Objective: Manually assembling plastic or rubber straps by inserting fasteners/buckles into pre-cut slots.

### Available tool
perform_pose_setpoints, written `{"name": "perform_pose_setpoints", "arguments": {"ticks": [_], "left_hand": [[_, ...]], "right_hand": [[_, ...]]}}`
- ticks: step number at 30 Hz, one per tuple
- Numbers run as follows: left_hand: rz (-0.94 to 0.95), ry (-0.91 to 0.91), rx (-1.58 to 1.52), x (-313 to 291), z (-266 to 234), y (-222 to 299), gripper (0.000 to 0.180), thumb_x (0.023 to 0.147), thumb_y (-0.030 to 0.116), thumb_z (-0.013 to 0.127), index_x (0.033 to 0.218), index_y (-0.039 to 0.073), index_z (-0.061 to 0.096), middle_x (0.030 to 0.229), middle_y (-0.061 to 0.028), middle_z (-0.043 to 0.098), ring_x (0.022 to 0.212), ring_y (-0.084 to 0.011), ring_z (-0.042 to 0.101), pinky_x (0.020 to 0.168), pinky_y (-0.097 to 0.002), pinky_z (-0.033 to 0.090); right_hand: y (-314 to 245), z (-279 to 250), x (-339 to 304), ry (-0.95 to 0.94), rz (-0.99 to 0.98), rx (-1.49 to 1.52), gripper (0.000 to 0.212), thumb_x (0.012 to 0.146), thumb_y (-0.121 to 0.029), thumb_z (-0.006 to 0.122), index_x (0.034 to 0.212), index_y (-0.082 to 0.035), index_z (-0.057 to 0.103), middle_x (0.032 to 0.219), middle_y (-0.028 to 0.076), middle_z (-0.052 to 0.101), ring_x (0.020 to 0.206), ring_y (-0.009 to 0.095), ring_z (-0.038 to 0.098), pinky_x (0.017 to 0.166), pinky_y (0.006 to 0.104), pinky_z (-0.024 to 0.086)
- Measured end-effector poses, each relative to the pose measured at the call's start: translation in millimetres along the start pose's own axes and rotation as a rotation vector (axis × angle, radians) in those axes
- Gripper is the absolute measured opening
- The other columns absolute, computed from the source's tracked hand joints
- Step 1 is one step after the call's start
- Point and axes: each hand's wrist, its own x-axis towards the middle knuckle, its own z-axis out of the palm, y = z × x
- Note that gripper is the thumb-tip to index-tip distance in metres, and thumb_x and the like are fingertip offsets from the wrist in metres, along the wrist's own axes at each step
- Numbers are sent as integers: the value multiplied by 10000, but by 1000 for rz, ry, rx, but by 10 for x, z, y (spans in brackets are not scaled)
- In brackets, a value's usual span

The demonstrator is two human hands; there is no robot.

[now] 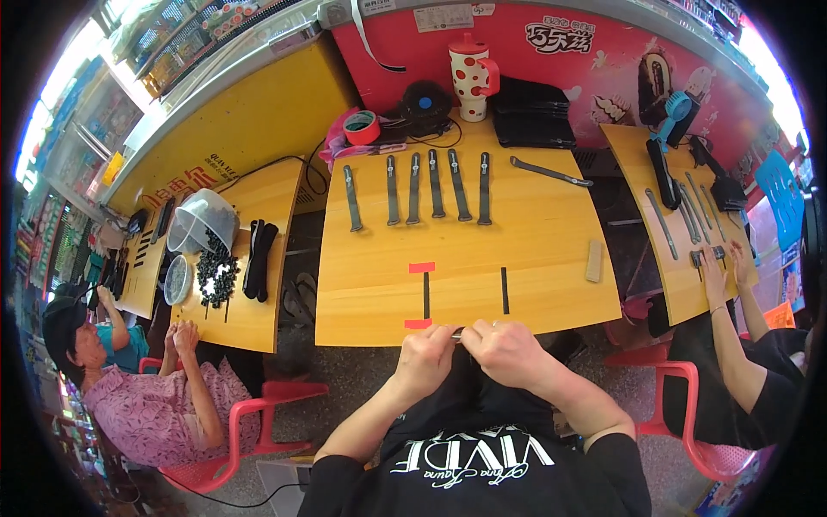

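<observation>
Both my hands are together at the table's near edge, fingers closed. My left hand [425, 358] and my right hand [506, 351] pinch one small dark piece [457, 333] between them; most of it is hidden, so its kind is unclear. Just beyond lie two thin black strips [505, 290] on the wooden table [379, 293], one with red tape [422, 267] at its ends. Farther off, several dark grey straps [435, 185] lie in a row, roughly lengthwise. Another dark strap [551, 171] lies slantwise to their right.
A beige block [594, 261] sits near the table's right side. At the back stand a spotted tumbler [471, 82], a red tape roll [361, 127] and stacked black pouches [534, 116]. People work at side tables; the left one holds a tub [202, 222] and black pieces [217, 271].
</observation>
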Motion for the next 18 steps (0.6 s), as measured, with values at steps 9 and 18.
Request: {"name": "perform_pose_setpoints", "arguments": {"ticks": [9, 18], "left_hand": [[-693, -62, -1043, -90, -204, 76, 102, 935, 81, 594, 1005, 7, 594, 749, -89, 676, 540, -70, 572, 476, -184, 447], [-646, -59, -974, -26, -251, 264, 95, 944, 97, 592, 980, 9, 592, 747, -59, 669, 566, -50, 566, 488, -174, 436]], "right_hand": [[14, -148, -33, 276, 355, 610, 64, 870, -66, 623, 839, -36, 576, 739, 123, 597, 622, 317, 604, 525, 386, 463], [-112, -102, -55, 291, 229, 274, 129, 827, -98, 670, 780, -74, 552, 670, 77, 524, 572, 256, 583, 472, 357, 432]]}}
